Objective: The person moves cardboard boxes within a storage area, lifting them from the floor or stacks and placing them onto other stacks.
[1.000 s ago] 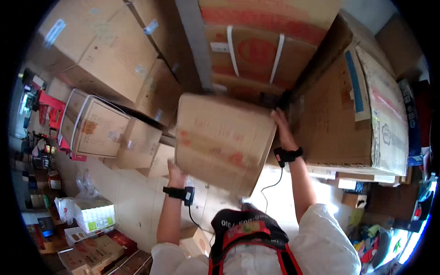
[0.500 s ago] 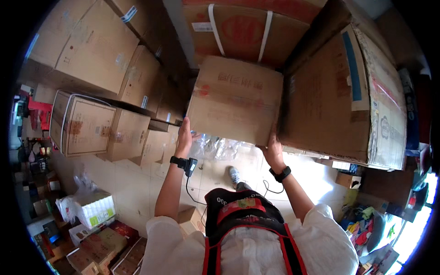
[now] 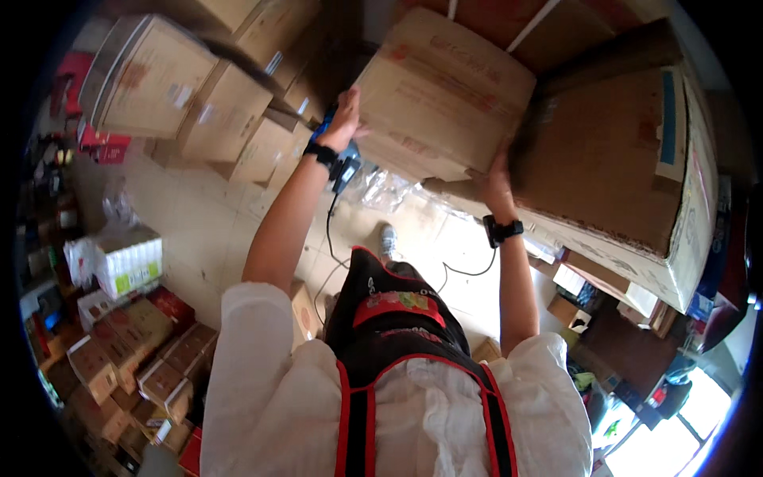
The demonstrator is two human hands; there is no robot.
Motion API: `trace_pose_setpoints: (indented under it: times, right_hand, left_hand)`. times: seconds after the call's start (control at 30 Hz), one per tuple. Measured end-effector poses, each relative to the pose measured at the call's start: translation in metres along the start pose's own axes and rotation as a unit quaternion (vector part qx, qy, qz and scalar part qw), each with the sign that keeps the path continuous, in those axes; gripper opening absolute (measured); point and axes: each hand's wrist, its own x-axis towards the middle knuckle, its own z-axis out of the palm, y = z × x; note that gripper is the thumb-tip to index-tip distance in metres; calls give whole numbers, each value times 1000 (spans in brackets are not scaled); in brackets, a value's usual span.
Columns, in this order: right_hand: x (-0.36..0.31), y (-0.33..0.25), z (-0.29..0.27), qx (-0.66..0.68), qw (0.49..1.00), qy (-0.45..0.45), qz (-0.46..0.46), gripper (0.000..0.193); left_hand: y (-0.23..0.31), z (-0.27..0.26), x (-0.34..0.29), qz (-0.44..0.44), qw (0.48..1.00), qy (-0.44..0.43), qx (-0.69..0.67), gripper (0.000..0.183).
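A brown cardboard box (image 3: 445,95) is held out in front of me between both hands. My left hand (image 3: 345,119) presses on its left side near the lower corner, with the thumb toward the near face. On the right, my right hand (image 3: 497,191) grips the lower right corner; its fingers are partly hidden by the box and in shadow. Black straps with small devices sit on both wrists, and a cable runs from each. The box's right side is close beside a large carton (image 3: 604,151); I cannot tell whether they touch.
Stacked cartons (image 3: 155,79) line the left side. A strapped carton (image 3: 548,48) stands behind the held box. Clear plastic wrapping (image 3: 385,191) lies on the tiled floor (image 3: 207,222). At the lower left are a white pack (image 3: 127,258) and several small boxes (image 3: 127,334).
The held box has moved up and right in the view and is turned clockwise, with both hands still on it. My view has shifted, showing more of the near floor.
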Motion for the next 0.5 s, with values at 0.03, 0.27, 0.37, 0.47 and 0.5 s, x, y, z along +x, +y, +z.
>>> trace_pose_setpoints:
  times: [0.03, 0.27, 0.37, 0.47, 0.5]
  right_hand:
    - [-3, 0, 2, -6, 1000, 13, -11, 106]
    - [-41, 6, 3, 76, 995, -40, 49, 103]
    - [-53, -25, 7, 177, 974, -91, 112, 102]
    - [-64, -1, 8, -97, 994, 45, -22, 94]
    - [-65, -12, 33, -136, 984, 82, -84, 91]
  left_hand:
    - [1, 0, -5, 8, 1000, -9, 12, 77]
    - [-42, -34, -89, 179, 975, -55, 119, 63]
    - [-101, -123, -162, 246, 940, -67, 228, 38]
    - [-206, -206, -257, 44, 961, 9, 272, 27]
    - [-275, -266, -313, 92, 974, 99, 181, 27]
